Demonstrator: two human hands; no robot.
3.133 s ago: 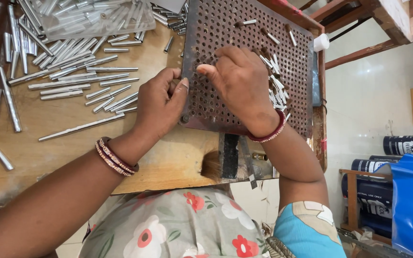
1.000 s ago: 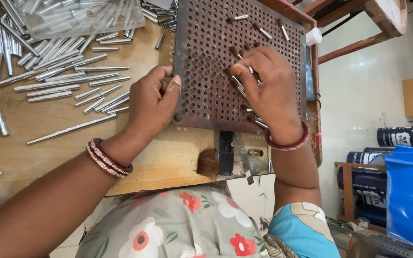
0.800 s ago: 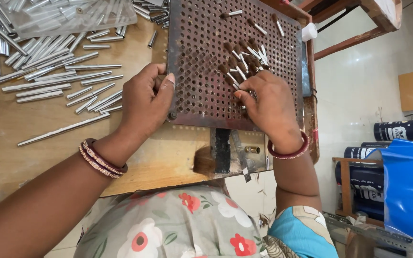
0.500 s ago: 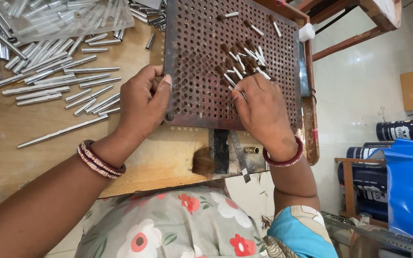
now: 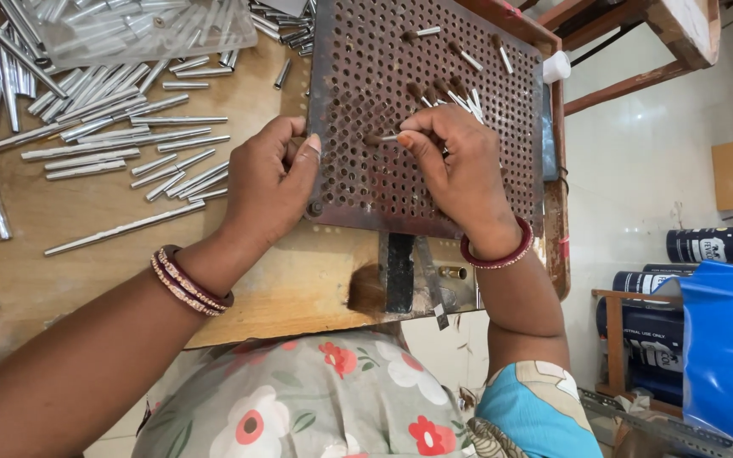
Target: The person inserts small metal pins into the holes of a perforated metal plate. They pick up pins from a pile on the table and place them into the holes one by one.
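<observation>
A rusty brown perforated metal plate [image 5: 366, 59] stands on a wooden bench [image 5: 299, 288]. My left hand [image 5: 269, 182] grips the plate's left edge near its lower corner, thumb on the face. My right hand [image 5: 460, 165] rests on the plate's middle and pinches a short silver metal pin [image 5: 388, 136] between thumb and forefinger, its tip at a hole. Several short pins [image 5: 460, 93] lie or stand on the plate just above that hand. Both wrists wear bangles.
Many long silver metal rods [image 5: 112, 136] lie loose on the bench to the left, some under a clear plastic sheet [image 5: 146, 30]. A wooden frame [image 5: 638, 51] is at the right, with dark cans [image 5: 706, 246] and a blue plastic bag [image 5: 727, 356] beyond.
My right hand has slid from the plate's lower right up toward its middle and now pinches one pin. My left hand has kept its hold on the plate's edge.
</observation>
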